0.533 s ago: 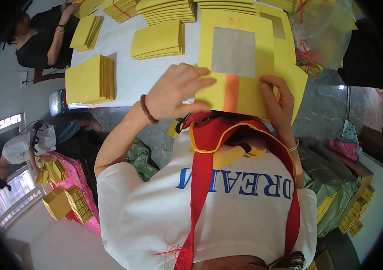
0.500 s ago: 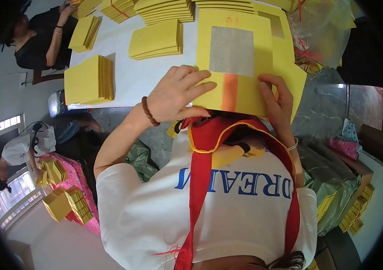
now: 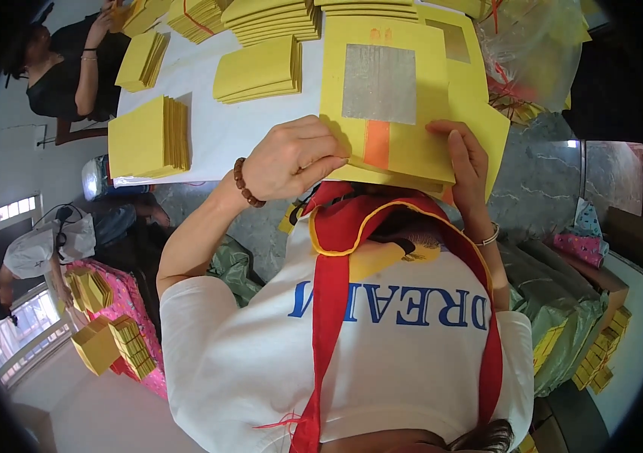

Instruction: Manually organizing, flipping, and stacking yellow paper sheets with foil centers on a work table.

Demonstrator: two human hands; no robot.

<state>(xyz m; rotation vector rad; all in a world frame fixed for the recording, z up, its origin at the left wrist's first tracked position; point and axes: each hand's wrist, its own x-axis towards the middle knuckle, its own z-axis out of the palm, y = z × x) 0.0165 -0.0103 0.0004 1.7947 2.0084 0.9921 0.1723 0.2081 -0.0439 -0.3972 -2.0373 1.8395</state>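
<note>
Yellow paper sheet (image 3: 404,90) with silver square lying at the near edge of the white surface (image 3: 223,128). Left hand (image 3: 291,158) fingers pinching its near edge; right hand (image 3: 466,170) fingers flat on its right side. Yellow stacks (image 3: 148,137) further left.

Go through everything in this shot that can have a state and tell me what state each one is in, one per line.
Top yellow sheet: flat on its pile, silver square facing up.
Left hand: fingers curled, pinching the sheet's near edge.
Right hand: fingers stretched flat, pressing the sheet down.
Yellow stacks: squared up, lying flat on the white table.
Clear plastic bag: crumpled, at the table's right end.
</note>
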